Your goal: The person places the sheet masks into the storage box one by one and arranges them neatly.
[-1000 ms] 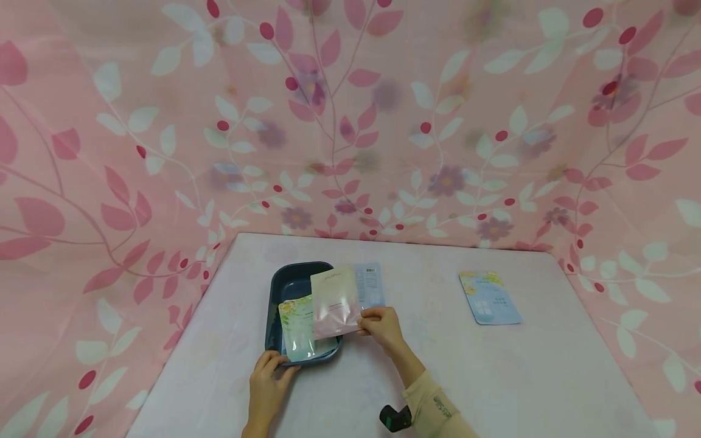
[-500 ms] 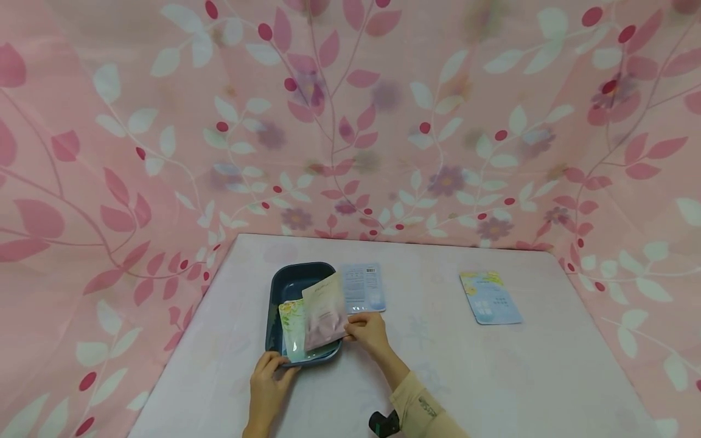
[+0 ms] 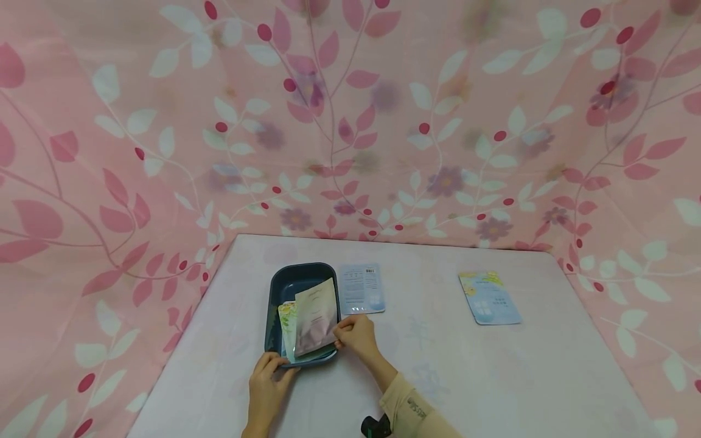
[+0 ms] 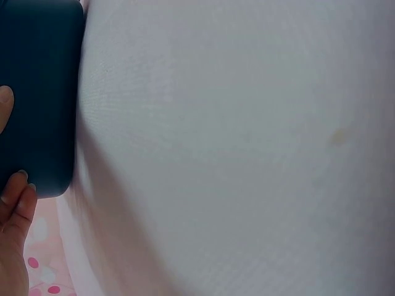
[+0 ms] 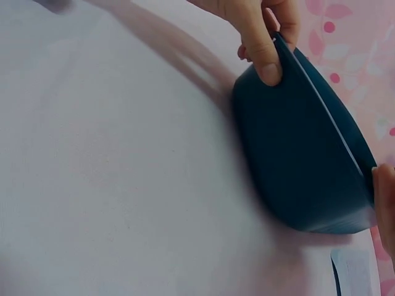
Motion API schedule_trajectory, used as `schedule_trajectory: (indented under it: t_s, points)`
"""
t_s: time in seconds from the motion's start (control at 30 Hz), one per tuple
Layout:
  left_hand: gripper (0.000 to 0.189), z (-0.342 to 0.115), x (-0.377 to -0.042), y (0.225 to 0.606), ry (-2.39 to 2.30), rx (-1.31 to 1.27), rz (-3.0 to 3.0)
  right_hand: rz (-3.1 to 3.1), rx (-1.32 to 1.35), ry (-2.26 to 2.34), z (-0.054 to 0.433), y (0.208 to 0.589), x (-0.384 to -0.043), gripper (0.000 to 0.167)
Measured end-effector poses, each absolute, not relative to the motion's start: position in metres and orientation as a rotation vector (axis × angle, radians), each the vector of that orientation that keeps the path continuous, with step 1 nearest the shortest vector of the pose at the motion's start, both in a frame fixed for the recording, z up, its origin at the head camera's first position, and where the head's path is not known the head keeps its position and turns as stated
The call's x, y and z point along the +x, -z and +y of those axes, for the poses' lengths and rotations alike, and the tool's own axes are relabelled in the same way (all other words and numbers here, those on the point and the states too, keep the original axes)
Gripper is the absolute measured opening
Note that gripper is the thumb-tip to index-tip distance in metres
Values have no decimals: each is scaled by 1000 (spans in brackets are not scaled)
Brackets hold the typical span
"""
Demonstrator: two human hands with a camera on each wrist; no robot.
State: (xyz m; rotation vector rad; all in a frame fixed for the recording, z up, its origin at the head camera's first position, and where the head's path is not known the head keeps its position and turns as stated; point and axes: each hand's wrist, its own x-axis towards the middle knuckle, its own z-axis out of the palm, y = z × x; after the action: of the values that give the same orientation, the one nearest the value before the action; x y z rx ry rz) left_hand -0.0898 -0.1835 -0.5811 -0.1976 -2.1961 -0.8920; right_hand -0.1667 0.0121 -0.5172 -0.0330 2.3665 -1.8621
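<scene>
A dark blue tray (image 3: 275, 283) with raised sides sits on the left half of the table. My left hand (image 3: 265, 386) grips the rim at its near left corner; in the right wrist view the thumb presses the tray's outer wall (image 5: 296, 148). A cream-and-pink face mask sachet (image 3: 316, 316) lies tilted inside, over a green floral face mask sachet (image 3: 287, 316) that it partly covers. My right hand (image 3: 358, 336) reaches across the right rim and pinches the cream-and-pink sachet's lower right corner. In the right wrist view, the right fingers (image 5: 386, 203) are at the tray's rim.
A pale blue sachet (image 3: 362, 289), printed with small text and a barcode, lies against the tray's right side. Farther right rests a blue-and-yellow sachet (image 3: 490, 298). The white-covered table (image 3: 427, 365) is backed by a pink floral cloth (image 3: 350, 121).
My right hand has moved left and down, carrying the cream-and-pink sachet from over the tray's right rim into the tray. The pale blue sachet is now uncovered. My left hand has stayed put.
</scene>
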Motion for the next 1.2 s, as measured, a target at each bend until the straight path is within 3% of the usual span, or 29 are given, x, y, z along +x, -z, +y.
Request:
schedule_trajectory:
  t_s: [0.33, 0.8, 1.2]
  points:
    - [36, -183, -90, 580, 896, -200, -2191, 2625, -252, 1637, 4, 521, -167, 5]
    - [37, -182, -89, 578, 905, -240, -2153, 2792, -238, 1357, -7, 523, -162, 7]
    - [39, -184, -89, 581, 880, -227, -2156, 2818, -289, 1404, -6, 522, -157, 8]
